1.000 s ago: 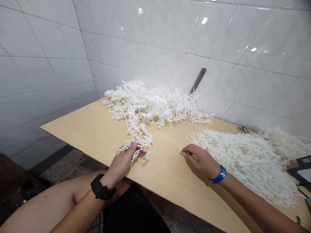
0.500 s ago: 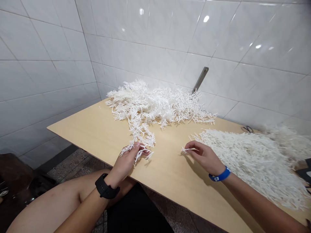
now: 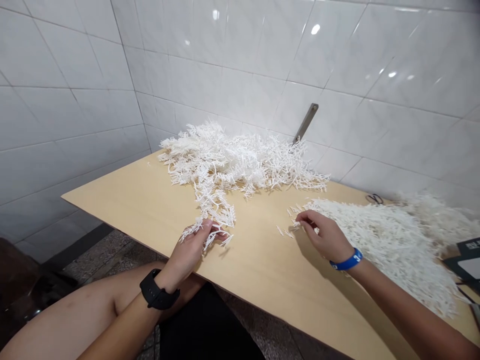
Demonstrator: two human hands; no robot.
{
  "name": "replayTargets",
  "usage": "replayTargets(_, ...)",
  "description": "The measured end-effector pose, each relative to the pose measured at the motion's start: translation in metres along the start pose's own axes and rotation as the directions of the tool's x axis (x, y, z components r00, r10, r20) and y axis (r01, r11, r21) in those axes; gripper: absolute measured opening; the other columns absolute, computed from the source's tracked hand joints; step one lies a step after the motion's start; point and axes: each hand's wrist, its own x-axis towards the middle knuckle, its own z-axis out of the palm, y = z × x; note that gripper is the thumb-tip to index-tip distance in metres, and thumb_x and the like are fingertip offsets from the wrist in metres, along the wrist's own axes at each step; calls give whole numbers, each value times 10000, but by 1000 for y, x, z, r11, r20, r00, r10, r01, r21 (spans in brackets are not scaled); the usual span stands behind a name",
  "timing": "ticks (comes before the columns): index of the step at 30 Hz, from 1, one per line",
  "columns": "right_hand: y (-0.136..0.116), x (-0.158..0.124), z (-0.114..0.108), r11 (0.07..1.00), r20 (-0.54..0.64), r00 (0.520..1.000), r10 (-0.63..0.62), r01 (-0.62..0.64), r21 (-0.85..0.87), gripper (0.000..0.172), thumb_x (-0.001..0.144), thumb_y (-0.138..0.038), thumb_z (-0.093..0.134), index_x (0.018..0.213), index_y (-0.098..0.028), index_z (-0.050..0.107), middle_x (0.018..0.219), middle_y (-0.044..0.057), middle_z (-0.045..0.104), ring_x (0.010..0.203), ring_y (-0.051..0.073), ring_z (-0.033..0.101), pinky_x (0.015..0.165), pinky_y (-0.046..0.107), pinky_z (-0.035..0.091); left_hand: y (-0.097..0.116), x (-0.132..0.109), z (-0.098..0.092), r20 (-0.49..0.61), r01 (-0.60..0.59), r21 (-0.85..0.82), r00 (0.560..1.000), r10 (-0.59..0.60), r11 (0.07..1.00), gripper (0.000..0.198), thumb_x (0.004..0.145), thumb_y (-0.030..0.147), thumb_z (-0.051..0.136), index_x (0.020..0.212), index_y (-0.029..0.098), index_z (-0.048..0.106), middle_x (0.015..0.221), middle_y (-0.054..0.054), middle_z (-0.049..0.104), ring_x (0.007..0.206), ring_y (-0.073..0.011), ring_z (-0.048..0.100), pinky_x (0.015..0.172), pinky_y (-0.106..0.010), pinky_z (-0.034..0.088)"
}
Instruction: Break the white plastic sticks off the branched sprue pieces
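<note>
My left hand (image 3: 193, 248) pinches a white branched plastic piece (image 3: 219, 234), its thin twigs sticking out on both sides of the thumb. This piece lies against a trail of similar branched pieces (image 3: 213, 197) running down from a tangled white heap (image 3: 240, 155) at the back of the table. My right hand (image 3: 318, 232) is over the table with thumb and index finger curled together, a small white bit at their tips. Just left of those fingertips lie a few short white sticks (image 3: 280, 230). Beyond that hand spreads a flat pile of short white pieces (image 3: 378, 240).
A wooden table board (image 3: 247, 270) reaches to white tiled walls (image 3: 232, 40). A metal bar (image 3: 305, 122) leans at the back behind the heap. Near the wall lies a dark loop (image 3: 374, 198). A dark object with a light panel (image 3: 465, 262) sits at the right edge.
My right hand has moved slightly right and up toward the flat pile. Short white sticks now lie on the table where its fingertips were. My left hand keeps its hold; the view has shifted slightly.
</note>
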Motion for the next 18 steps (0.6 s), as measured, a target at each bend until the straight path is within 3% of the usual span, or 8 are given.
replayTargets(4,5,0,-6,995,37,999,4,0,-97,177,857,-237,400,859,-202,574,648,13,605,538,161,527,564,284,403,-2,3,-4,73,7,7,997,-8,1000,451,863,580,504,837,181,714,916,-81,764,979,-261,682,931,-351,500)
replayTargets(10,11,1,-7,989,54,993,108,-102,-107,157,820,-241,413,850,-212,564,537,-31,526,489,159,513,531,275,388,1,2,-3,68,-11,6,998,11,1000,437,865,576,505,787,203,719,889,-79,761,951,-263,689,915,-348,508)
replayTargets(15,17,0,-5,985,84,985,151,-157,77,221,843,-264,443,990,-225,605,740,20,681,662,183,644,620,285,489,4,1,-2,55,11,-9,998,-11,1000,440,853,583,520,819,190,715,905,-83,763,948,-262,692,906,-343,507)
replayTargets(18,20,-1,-4,988,106,985,134,-141,59,264,852,-235,427,1033,-224,621,828,45,717,740,201,672,666,305,506,5,0,-2,50,14,6,999,-15,1000,448,850,588,524,821,185,718,922,-88,764,971,-265,685,912,-338,501)
